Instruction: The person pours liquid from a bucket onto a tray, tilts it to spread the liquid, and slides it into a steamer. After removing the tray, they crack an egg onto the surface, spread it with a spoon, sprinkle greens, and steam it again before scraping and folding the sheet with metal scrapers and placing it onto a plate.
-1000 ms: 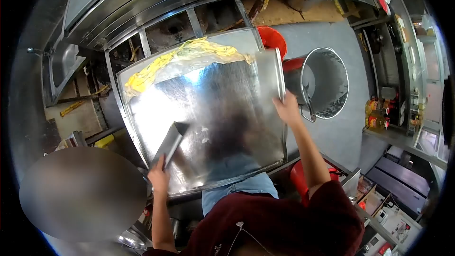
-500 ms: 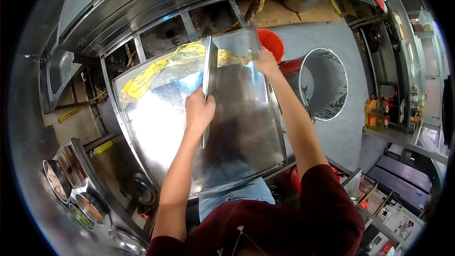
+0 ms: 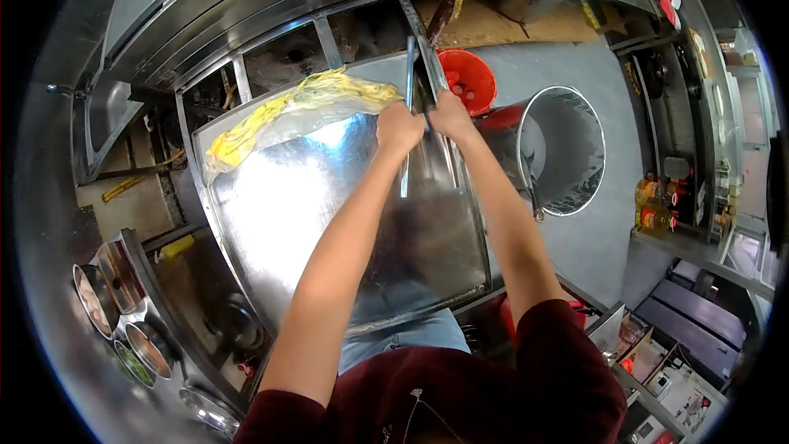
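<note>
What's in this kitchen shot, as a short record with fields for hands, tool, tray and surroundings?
Left hand: closed on the metal scraper
Right hand: closed on the same scraper, beside the left
Scraper: edge-on, over the far right of the steel tray
Tray: large, yellow-white sheet bunched at its far edge
Surroundings: red bucket beyond, big steel pot at right, small bowls lower left

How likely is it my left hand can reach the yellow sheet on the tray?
Probably yes. The left hand grips the metal strip just beside the yellow sheet, with only bare tray between them, though it would have to release the strip.
</note>
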`<state>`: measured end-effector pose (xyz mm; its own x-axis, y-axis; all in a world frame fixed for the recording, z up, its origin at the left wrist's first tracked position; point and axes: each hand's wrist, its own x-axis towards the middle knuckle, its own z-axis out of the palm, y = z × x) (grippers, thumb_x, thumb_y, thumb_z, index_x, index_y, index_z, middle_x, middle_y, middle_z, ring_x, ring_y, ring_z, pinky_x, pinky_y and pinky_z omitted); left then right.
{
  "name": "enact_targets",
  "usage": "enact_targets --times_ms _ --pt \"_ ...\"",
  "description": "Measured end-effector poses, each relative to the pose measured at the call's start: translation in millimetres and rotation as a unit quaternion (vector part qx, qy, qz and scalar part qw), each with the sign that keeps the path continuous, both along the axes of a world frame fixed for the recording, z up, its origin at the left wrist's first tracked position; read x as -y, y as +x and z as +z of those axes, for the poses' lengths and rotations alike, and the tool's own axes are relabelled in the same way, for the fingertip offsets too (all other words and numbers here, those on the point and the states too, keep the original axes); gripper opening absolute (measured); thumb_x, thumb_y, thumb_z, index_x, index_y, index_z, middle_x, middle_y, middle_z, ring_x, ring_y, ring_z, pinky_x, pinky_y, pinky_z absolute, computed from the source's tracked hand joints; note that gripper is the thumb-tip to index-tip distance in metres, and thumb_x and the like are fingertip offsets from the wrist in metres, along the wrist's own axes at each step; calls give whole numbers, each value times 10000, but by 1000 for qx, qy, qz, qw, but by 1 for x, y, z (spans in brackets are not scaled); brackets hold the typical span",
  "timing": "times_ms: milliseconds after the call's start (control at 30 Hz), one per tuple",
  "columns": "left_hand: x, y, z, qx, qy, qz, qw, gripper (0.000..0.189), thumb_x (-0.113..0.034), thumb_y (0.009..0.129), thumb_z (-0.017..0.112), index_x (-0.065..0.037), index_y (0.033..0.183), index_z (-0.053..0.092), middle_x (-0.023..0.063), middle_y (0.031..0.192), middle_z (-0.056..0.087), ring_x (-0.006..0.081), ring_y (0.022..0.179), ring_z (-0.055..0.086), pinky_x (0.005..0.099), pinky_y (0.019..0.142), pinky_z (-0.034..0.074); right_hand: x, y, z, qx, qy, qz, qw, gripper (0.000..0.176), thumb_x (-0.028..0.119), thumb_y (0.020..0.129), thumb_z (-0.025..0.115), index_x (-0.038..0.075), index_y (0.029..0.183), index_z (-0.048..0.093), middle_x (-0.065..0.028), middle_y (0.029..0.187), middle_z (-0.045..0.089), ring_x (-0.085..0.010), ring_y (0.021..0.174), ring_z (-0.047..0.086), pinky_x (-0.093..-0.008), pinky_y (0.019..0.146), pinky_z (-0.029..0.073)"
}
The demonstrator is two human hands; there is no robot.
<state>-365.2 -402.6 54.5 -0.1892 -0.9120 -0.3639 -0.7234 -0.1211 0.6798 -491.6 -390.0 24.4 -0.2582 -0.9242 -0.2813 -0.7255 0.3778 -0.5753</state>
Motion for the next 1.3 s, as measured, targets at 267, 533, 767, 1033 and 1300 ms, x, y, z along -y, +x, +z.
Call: enact_targets --times_ms 267,533,767,1033,1300 --pt "-4 55 10 -29 -47 45 997 311 -169 641 501 114 759 557 324 791 536 429 814 532 424 744 422 -6 58 26 68 -47 19 996 250 73 649 524 -38 870 496 -264 830 560 -406 821 533 -446 733 425" --pt "-10 186 29 -94 -23 183 978 241 -141 648 491 54 749 589 177 624 578 247 596 571 341 578 431 14 180 53 110 -35 85 990 224 53 641 519 -45 841 509 -270 793 562 -393 805 552 -435 727 440" --pt "-29 243 9 -61 -9 198 978 187 -119 664 497 57 708 543 152 566 540 223 522 526 342 524 404 -10 105 56 48 -42 126 990 233 116 656 511 -30 830 564 -212 834 587 -319 781 576 -370 690 455" --pt "-32 182 27 -168 36 124 977 202 -105 654 478 63 731 560 171 606 555 237 567 535 341 550 410 -9 -46 23 154 113 -96 977 346 52 643 565 -11 976 496 -97 750 570 -167 645 554 -310 549 435" --pt "41 75 0 -3 -13 -37 999 296 -160 647 488 114 740 554 288 790 558 394 789 556 405 718 436 18 -6 17 250 211 -100 940 408 154 651 637 85 1018 471 -22 878 533 -143 816 497 -335 670 391"
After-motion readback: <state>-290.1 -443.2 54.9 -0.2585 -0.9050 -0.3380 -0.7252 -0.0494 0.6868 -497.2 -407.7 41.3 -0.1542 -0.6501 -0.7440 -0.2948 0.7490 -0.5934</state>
